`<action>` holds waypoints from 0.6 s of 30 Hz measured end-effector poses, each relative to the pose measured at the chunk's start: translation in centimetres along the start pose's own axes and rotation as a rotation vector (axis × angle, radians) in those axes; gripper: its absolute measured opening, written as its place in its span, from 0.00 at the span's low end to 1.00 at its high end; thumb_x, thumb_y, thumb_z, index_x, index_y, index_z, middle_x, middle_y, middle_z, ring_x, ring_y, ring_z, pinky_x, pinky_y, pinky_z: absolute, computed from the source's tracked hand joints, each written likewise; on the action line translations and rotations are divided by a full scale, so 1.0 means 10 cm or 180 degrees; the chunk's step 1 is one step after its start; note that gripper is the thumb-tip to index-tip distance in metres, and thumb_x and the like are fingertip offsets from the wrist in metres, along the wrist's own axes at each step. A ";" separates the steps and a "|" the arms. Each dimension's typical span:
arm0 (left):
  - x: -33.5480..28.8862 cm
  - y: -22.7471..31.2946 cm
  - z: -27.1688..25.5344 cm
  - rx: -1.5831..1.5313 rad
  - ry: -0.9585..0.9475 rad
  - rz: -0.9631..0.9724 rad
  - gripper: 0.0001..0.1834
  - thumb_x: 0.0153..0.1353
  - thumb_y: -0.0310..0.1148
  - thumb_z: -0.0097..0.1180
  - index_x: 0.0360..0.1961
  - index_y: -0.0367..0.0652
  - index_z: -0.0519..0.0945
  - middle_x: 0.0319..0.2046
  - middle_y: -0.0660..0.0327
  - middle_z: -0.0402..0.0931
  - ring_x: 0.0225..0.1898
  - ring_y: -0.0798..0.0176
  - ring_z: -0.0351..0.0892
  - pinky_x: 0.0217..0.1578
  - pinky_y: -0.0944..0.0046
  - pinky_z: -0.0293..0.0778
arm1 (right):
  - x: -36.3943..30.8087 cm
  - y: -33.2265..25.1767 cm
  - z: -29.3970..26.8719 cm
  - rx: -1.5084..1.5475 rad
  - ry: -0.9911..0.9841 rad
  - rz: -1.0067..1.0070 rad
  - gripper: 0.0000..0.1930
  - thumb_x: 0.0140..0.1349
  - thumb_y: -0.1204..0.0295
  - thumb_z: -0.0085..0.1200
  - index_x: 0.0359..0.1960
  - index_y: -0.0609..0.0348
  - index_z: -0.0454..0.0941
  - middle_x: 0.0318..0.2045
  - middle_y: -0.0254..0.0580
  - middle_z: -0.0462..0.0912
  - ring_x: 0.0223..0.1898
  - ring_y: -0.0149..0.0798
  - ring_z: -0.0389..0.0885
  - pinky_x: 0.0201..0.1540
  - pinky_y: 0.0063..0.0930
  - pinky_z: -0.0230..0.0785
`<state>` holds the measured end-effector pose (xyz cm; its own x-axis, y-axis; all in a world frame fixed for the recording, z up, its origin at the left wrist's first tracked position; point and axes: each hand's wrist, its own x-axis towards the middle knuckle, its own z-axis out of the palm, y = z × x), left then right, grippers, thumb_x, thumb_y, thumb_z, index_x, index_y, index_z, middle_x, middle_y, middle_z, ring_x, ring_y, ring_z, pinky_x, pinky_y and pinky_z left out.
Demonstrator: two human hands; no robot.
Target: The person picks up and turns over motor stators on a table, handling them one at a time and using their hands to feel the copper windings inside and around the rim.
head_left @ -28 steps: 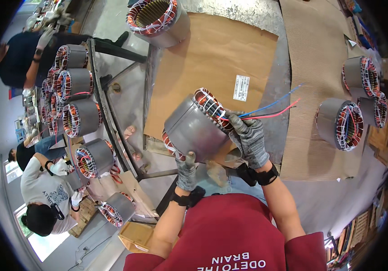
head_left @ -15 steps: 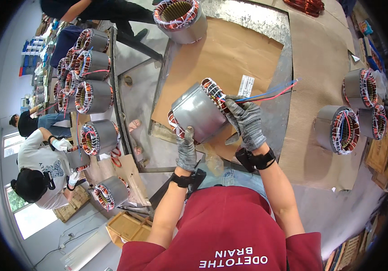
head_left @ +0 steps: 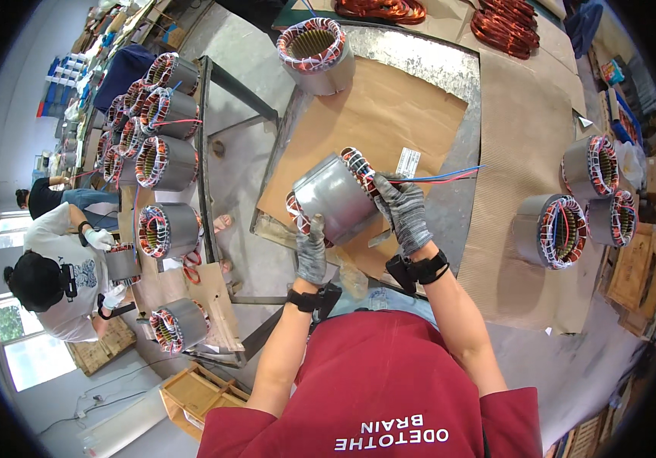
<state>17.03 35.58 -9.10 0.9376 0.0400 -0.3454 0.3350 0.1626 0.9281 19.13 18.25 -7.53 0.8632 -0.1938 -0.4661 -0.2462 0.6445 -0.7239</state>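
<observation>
A grey motor stator lies on its side just above or on the brown cardboard sheet, its laced copper windings showing at both ends. My left hand, in a grey glove, is closed on the lower left end. At the right end, my gloved right hand grips the winding rim, close to where blue and red lead wires come out and stretch to the right. The right fingertips are partly hidden against the windings.
Another stator stands upright at the table's far left corner. Several stators sit on corrugated cardboard to the right. Copper coils lie at the back. Leftward, a co-worker handles a stator beside more stators.
My view has shifted, bringing more of the table's far end and its copper coils into sight. Both hands keep their hold on the stator, which has barely turned.
</observation>
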 end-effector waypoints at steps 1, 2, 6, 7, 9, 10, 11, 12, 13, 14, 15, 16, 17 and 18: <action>-0.01 0.03 0.05 0.0012 -0.0020 0.0245 0.34 0.54 0.51 0.52 0.57 0.46 0.58 0.44 0.62 0.67 0.40 0.67 0.70 0.35 0.68 0.72 | 0.02 0.02 -0.02 -0.0015 -0.0005 -0.0016 0.09 0.54 0.71 0.57 0.35 0.62 0.77 0.25 0.31 0.76 0.23 0.23 0.71 0.24 0.13 0.65; -0.02 0.05 0.07 0.0024 -0.0040 0.0489 0.34 0.55 0.50 0.51 0.58 0.45 0.57 0.45 0.62 0.66 0.41 0.67 0.70 0.36 0.68 0.72 | 0.03 0.04 -0.04 -0.0088 0.0026 -0.0059 0.09 0.54 0.70 0.57 0.34 0.62 0.77 0.24 0.31 0.76 0.23 0.23 0.71 0.24 0.14 0.65; 0.00 0.00 -0.01 0.0075 -0.0182 0.0195 0.34 0.56 0.44 0.52 0.60 0.44 0.54 0.48 0.62 0.64 0.45 0.67 0.65 0.44 0.67 0.67 | -0.01 0.00 -0.06 -0.0670 0.0181 0.0015 0.08 0.55 0.69 0.56 0.30 0.62 0.76 0.23 0.30 0.75 0.22 0.23 0.70 0.23 0.14 0.63; -0.02 0.03 0.02 -0.0018 -0.0152 0.0225 0.33 0.56 0.44 0.52 0.60 0.43 0.55 0.47 0.62 0.64 0.45 0.67 0.65 0.43 0.67 0.66 | -0.04 -0.04 -0.06 -0.0645 0.0126 0.0021 0.09 0.54 0.69 0.56 0.29 0.62 0.76 0.22 0.30 0.75 0.22 0.23 0.70 0.22 0.14 0.63; -0.02 -0.01 0.01 -0.0116 -0.0121 0.0255 0.33 0.56 0.43 0.52 0.59 0.43 0.56 0.47 0.62 0.64 0.44 0.67 0.64 0.43 0.67 0.66 | -0.11 -0.11 -0.01 -0.0453 0.0115 0.0177 0.08 0.55 0.68 0.56 0.29 0.62 0.76 0.22 0.30 0.75 0.22 0.23 0.70 0.23 0.14 0.64; 0.03 -0.09 -0.04 -0.0038 -0.0112 0.0334 0.32 0.56 0.42 0.52 0.58 0.42 0.57 0.47 0.62 0.64 0.44 0.66 0.64 0.43 0.67 0.65 | -0.13 -0.12 0.00 -0.0247 0.0102 0.0336 0.08 0.55 0.68 0.56 0.29 0.61 0.76 0.22 0.30 0.74 0.22 0.23 0.71 0.23 0.13 0.64; 0.06 -0.16 -0.09 0.0043 -0.0102 0.0413 0.31 0.56 0.41 0.52 0.57 0.41 0.58 0.46 0.62 0.64 0.44 0.66 0.64 0.43 0.67 0.65 | -0.13 -0.10 0.00 -0.0249 0.0098 0.0340 0.08 0.55 0.68 0.56 0.29 0.61 0.76 0.22 0.30 0.74 0.22 0.23 0.71 0.23 0.13 0.64; 0.06 -0.14 -0.07 0.0039 -0.0108 0.0404 0.31 0.56 0.41 0.52 0.57 0.41 0.58 0.46 0.62 0.64 0.44 0.66 0.64 0.43 0.67 0.65 | -0.12 -0.08 -0.01 -0.0103 0.0116 0.0281 0.08 0.55 0.68 0.55 0.29 0.60 0.75 0.22 0.30 0.74 0.22 0.23 0.71 0.23 0.13 0.65; 0.05 -0.12 -0.05 0.0071 -0.0131 0.0483 0.30 0.55 0.41 0.52 0.56 0.40 0.58 0.46 0.62 0.64 0.44 0.66 0.64 0.44 0.66 0.64 | -0.12 -0.06 -0.02 0.0045 0.0132 0.0223 0.07 0.55 0.69 0.55 0.29 0.59 0.75 0.23 0.30 0.75 0.23 0.23 0.71 0.23 0.13 0.66; 0.05 -0.11 -0.04 0.0104 -0.0151 0.0561 0.29 0.55 0.40 0.52 0.55 0.40 0.59 0.46 0.62 0.64 0.44 0.66 0.64 0.44 0.66 0.64 | -0.11 -0.04 -0.03 0.0043 0.0138 0.0229 0.07 0.55 0.69 0.55 0.29 0.59 0.75 0.23 0.30 0.75 0.23 0.23 0.71 0.23 0.13 0.66; 0.05 -0.12 -0.05 0.0100 -0.0132 0.0562 0.29 0.55 0.40 0.52 0.55 0.40 0.59 0.46 0.62 0.64 0.44 0.66 0.64 0.44 0.66 0.64 | -0.10 -0.02 -0.03 -0.0092 0.0142 0.0275 0.06 0.56 0.69 0.54 0.29 0.59 0.75 0.23 0.30 0.74 0.23 0.23 0.71 0.24 0.13 0.66; 0.06 -0.13 -0.06 0.0257 -0.0157 0.0635 0.30 0.56 0.42 0.51 0.56 0.41 0.59 0.47 0.62 0.64 0.45 0.66 0.65 0.44 0.67 0.66 | -0.09 -0.02 -0.03 -0.0227 0.0143 0.0323 0.05 0.56 0.70 0.53 0.30 0.58 0.75 0.24 0.30 0.74 0.23 0.23 0.71 0.24 0.13 0.66; 0.06 -0.14 -0.08 0.0416 -0.0179 0.0706 0.30 0.56 0.44 0.49 0.57 0.43 0.58 0.47 0.62 0.64 0.46 0.66 0.66 0.43 0.68 0.67 | -0.08 -0.03 -0.02 -0.0238 0.0127 0.0338 0.05 0.56 0.70 0.53 0.30 0.58 0.75 0.24 0.30 0.74 0.23 0.23 0.71 0.24 0.13 0.66; 0.06 -0.14 -0.08 0.0413 -0.0151 0.0701 0.30 0.56 0.44 0.49 0.57 0.43 0.58 0.47 0.62 0.64 0.46 0.66 0.66 0.43 0.68 0.67 | -0.08 -0.08 0.00 -0.0154 0.0134 0.0409 0.05 0.56 0.71 0.53 0.29 0.58 0.74 0.23 0.30 0.74 0.22 0.23 0.70 0.24 0.13 0.65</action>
<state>17.02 36.17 -10.70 0.9916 0.0136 -0.1289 0.1285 0.0269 0.9913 18.62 17.92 -6.57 0.8043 -0.1435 -0.5767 -0.3753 0.6297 -0.6802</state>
